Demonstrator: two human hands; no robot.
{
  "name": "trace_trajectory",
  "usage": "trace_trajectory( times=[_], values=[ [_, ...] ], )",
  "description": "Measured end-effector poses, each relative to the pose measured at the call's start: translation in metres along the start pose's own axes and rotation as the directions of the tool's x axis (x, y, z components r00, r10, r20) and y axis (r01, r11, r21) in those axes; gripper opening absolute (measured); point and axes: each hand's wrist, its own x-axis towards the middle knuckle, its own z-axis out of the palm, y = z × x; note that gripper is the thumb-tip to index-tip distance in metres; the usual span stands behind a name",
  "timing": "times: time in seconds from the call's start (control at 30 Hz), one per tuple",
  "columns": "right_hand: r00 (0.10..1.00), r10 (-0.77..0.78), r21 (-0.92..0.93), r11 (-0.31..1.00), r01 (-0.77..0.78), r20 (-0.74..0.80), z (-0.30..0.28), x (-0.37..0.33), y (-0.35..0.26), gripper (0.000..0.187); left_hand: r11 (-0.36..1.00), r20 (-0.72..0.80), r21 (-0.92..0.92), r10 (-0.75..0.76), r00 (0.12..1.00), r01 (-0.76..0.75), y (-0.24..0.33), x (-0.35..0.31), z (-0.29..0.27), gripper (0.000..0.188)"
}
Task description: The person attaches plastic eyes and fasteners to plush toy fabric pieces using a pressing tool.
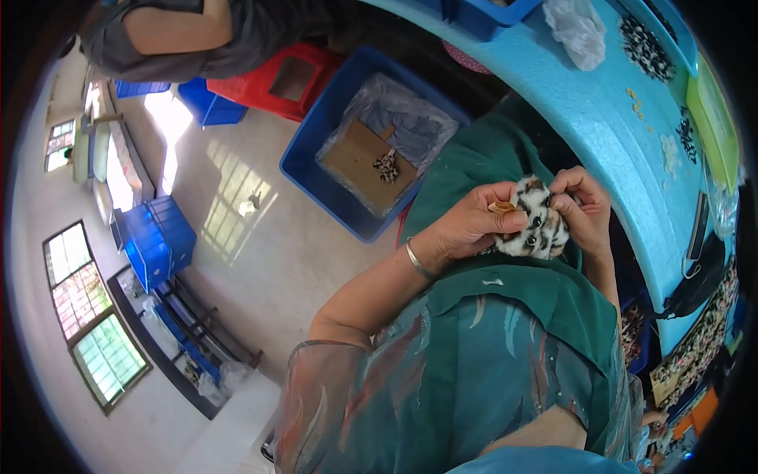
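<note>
The floor (260, 237) is smooth and pale, with bright sun patches on it. Windows (87, 316) with bars let light in. A long light-blue table (632, 182) curves past.

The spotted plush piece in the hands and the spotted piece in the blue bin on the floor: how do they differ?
The plush piece is held up by the left hand and right hand, while the piece in the blue bin lies untouched on brown cardboard. The held one looks larger and shows dark bead eyes; the other shows none. Both are white with dark spots.

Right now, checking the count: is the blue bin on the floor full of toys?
No, the blue bin holds one small spotted piece on cardboard.
</note>
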Motion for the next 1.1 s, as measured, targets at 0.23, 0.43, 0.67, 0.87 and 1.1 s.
trace_trajectory(
  times=[0.23, 0.43, 0.67, 0.87, 1.1],
  values=[
    [0.899, -0.410, -0.612, 0.754, 0.239, -0.155, -0.007, 0.033, -0.008, 0.006, 0.684, -0.307, 0.674, 0.603, 0.736, -0.279, 0.048, -0.028, -0.068, 0.012],
    [0.643, -0.711, -0.904, 0.422, 0.066, -0.285, -0.069, 0.040, 0.012, 0.009, -0.324, -0.014, 0.849, 0.774, 0.633, 0.416, 0.043, -0.061, -0.195, 0.016],
    [0.691, -0.684, -0.940, 0.341, 0.017, -0.236, -0.079, 0.040, 0.024, 0.014, -0.388, 0.029, 0.896, 0.537, 0.843, 0.217, -0.019, -0.009, -0.182, 0.050],
    [0.675, -0.708, -0.934, 0.350, 0.078, -0.209, -0.084, 0.037, 0.029, 0.011, -0.535, 0.435, 0.830, 0.439, 0.786, -0.160, 0.010, 0.030, -0.111, 0.046],
    [0.624, -0.745, -0.916, 0.385, 0.114, -0.236, -0.081, 0.043, 0.036, 0.015, -0.659, 0.754, 0.540, 0.102, 0.649, -0.524, 0.041, 0.154, 0.016, 0.036]
  ],
)
